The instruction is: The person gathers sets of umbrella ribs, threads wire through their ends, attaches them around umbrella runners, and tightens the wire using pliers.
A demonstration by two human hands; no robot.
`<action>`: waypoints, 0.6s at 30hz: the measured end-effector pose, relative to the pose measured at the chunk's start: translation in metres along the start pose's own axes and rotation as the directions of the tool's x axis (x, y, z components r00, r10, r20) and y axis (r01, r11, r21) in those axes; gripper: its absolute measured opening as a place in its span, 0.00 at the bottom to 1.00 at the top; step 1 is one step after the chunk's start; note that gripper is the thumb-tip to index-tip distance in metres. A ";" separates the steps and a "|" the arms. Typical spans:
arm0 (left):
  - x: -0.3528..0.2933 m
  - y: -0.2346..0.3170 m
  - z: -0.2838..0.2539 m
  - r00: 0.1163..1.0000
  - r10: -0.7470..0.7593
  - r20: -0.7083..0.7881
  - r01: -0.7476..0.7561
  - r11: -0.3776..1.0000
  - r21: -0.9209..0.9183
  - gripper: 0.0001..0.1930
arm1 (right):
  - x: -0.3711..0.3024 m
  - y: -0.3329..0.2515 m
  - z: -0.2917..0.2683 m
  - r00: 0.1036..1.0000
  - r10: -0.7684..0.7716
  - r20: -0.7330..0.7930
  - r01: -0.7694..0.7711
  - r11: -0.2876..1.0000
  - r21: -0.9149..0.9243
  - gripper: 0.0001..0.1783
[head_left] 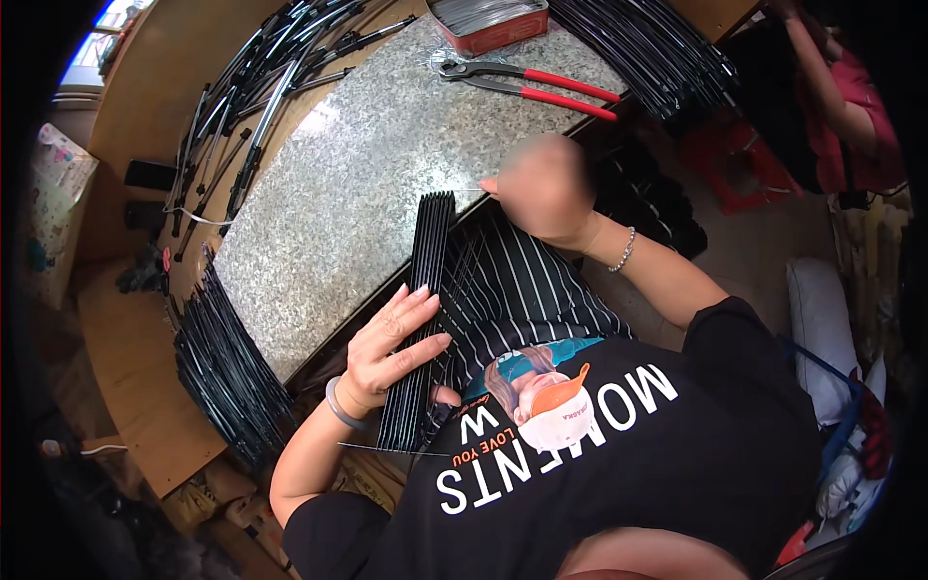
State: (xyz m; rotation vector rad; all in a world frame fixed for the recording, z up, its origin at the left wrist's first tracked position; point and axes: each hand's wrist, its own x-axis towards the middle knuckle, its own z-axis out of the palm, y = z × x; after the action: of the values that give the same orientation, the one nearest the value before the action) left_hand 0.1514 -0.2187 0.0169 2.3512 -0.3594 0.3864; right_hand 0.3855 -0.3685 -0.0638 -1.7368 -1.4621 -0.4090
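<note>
A flat row of thin black rods [435,232], which look like umbrella ribs, lies slantwise over the near edge of the stone-topped table and my lap. My left hand [391,340] is closed round the row at its middle, fingers across the top and thumb at the side. Across the row's lower end runs a thin wire [362,447]. Beyond the upper end, my right hand [546,188] is partly blurred, its fingertips pinched on a fine wire [469,189] that reaches toward the rod tips.
Pliers [570,93] with red handles lie on the speckled stone tabletop [329,193], near a red tin [498,39] of thin wires. Bundles of black rods [227,358] stand at left and top right [648,48]. Jointed frames [261,116] lie top left. Another person's arm [836,97] shows at right.
</note>
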 end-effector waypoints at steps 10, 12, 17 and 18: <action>0.000 0.000 -0.001 1.000 -0.011 -0.009 0.011 1.000 -0.023 0.27 | -0.001 -0.002 0.001 0.999 -0.006 0.039 0.006 1.000 -0.002 0.12; 0.001 0.001 -0.001 1.000 -0.024 -0.011 0.023 0.998 -0.053 0.27 | -0.001 -0.002 0.002 0.999 0.003 0.036 -0.003 1.000 -0.004 0.12; -0.008 -0.004 0.001 1.000 0.028 0.000 -0.028 0.995 -0.095 0.28 | -0.001 -0.005 0.003 0.999 -0.022 0.029 0.022 1.000 0.007 0.12; -0.007 -0.003 0.001 1.000 0.017 -0.002 -0.017 0.996 -0.088 0.28 | -0.003 -0.005 0.004 1.000 -0.023 0.019 0.023 1.000 0.001 0.13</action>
State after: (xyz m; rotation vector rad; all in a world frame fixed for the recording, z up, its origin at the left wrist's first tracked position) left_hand 0.1460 -0.2161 0.0119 2.2635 -0.3881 0.3724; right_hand 0.3791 -0.3671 -0.0666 -1.7284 -1.4966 -0.4053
